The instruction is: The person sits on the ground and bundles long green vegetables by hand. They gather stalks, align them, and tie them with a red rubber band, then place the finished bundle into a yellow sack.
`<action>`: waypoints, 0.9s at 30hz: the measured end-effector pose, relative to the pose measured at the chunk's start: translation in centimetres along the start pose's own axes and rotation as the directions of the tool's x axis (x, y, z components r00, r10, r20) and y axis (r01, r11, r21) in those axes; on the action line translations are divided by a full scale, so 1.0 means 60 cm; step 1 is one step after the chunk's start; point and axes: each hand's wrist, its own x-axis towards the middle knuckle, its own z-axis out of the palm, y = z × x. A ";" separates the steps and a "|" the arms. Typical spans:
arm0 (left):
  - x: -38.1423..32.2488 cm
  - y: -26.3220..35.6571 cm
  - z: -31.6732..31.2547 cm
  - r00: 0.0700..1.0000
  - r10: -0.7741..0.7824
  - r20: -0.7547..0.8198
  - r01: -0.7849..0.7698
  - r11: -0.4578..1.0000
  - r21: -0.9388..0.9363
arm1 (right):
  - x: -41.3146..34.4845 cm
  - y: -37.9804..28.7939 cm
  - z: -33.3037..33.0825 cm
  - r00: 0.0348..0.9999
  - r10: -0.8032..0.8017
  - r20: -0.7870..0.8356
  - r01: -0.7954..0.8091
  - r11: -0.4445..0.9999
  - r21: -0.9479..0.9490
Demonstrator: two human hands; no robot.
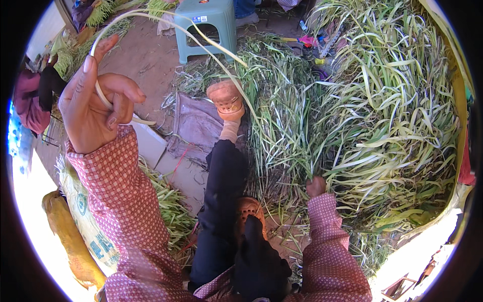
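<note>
My left hand (100,98) is raised at the upper left, with a long pale leafy stalk (188,32) threaded between its curled fingers. The stalk arches over the stool and its thin ends hang down towards the green heap. At the lower edge of a large pile of long green leafy stalks (396,124), my right hand (316,186) touches a tuft of leaves; its fingers are partly hidden, so its grip is unclear. A flatter layer of stalks (279,113) lies left of that pile, beside my outstretched leg.
A green plastic stool (205,28) stands ahead. A purplish cloth (192,124) lies by my orange clog (226,100). Trimmed stalks (169,207) lie beside a white woven sack (81,204) and a yellow sack (71,241) at left. Other people sit at the upper left.
</note>
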 end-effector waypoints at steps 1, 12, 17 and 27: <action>0.009 0.016 -0.008 0.999 0.035 0.028 -0.035 0.999 0.023 | -0.054 0.034 -0.012 0.998 -0.049 0.025 0.049 0.999 0.005; -0.041 -0.190 0.100 0.852 -0.524 0.007 0.508 0.823 -0.254 | -0.656 0.298 -0.273 0.895 0.446 0.013 -0.388 0.791 -0.474; -0.164 -0.331 0.185 0.653 -0.745 0.137 0.736 0.583 -0.343 | -0.432 0.153 -0.228 0.953 0.299 0.039 -0.294 0.950 -0.106; -0.275 -0.371 0.208 0.671 -0.700 0.243 0.738 0.602 -0.306 | 0.247 -0.107 -0.006 0.984 0.106 0.142 -0.162 0.859 0.485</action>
